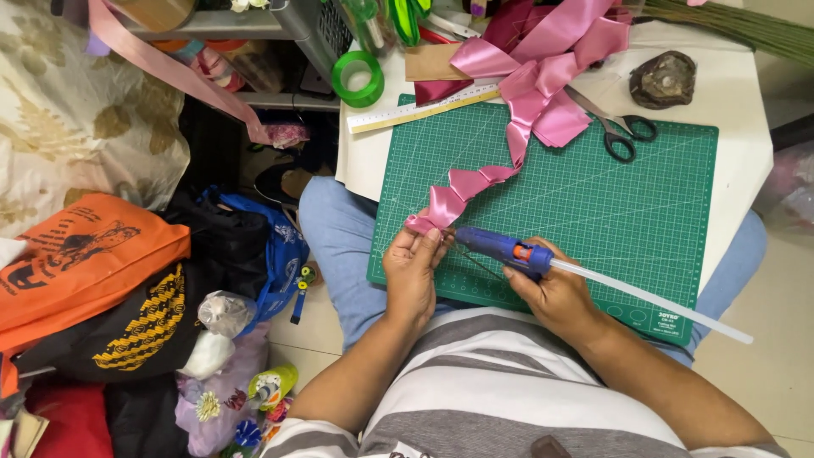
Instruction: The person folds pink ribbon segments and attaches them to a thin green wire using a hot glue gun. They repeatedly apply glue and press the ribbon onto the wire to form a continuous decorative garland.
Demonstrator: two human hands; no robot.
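Seen from above: left hand (413, 270), fingers pinching the folded end of one pink satin ribbon (465, 188) trailing up-right across a green cutting mat (593, 203). Right hand (555, 293), fingers wrapped around one blue glue gun (502, 248), long axis slanting, nozzle just beside the pinched fold. One pair of black scissors (623, 136) well apart.

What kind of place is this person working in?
It looks like a home craft corner, probably for ribbon decorations. A green cutting mat lies on a board across the person's lap, with pink satin ribbon, scissors and a ruler on it, and cluttered bags on the floor beside.
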